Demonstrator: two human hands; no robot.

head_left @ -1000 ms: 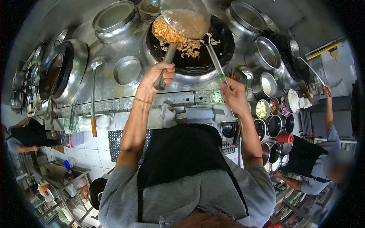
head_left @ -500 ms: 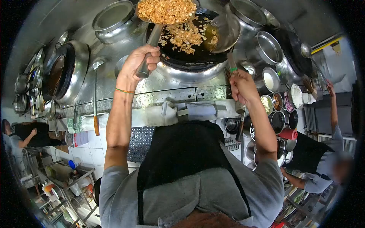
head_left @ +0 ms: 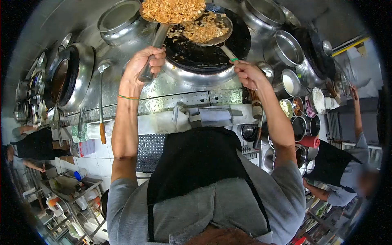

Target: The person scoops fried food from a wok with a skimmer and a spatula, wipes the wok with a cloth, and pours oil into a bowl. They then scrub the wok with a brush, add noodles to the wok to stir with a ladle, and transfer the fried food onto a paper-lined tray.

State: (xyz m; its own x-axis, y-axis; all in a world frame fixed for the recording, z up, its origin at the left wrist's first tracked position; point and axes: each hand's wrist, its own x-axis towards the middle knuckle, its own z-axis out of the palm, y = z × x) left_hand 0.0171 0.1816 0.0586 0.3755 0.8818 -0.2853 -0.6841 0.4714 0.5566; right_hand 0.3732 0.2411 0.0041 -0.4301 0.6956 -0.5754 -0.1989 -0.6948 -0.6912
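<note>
Your left hand (head_left: pixel 143 65) is closed in a fist around the handle of a long-handled pan (head_left: pixel 159 38), thumb uppermost. The pan is heaped with small orange-brown pieces (head_left: pixel 171 10) and is held up beside the wok's upper left edge, overlapping it in this view; part of the pan runs out at the top of the picture.

Your right hand (head_left: pixel 249 74) grips the handle of a round skimmer (head_left: pixel 228 52), fingers curled just below a green band (head_left: pixel 233 60). The skimmer is over the black wok (head_left: pixel 192 59) and carries more of the same pieces, with a few others lying to its left. You cannot tell from here whether the skimmer touches the wok.

The wok sits in a silver ring (head_left: pixel 200 75) on the metal desk (head_left: pixel 112 65). To your left, a ladle (head_left: pixel 101 94) lies with its orange handle over the near edge. In front of your apron is a folded white cloth (head_left: pixel 215 115). To your right stand a wide steel pot (head_left: pixel 288 47) and a smaller one with white contents (head_left: pixel 290 81). Beyond them, a co-worker's hand (head_left: pixel 353 93) holds a long-handled ladle.
</note>
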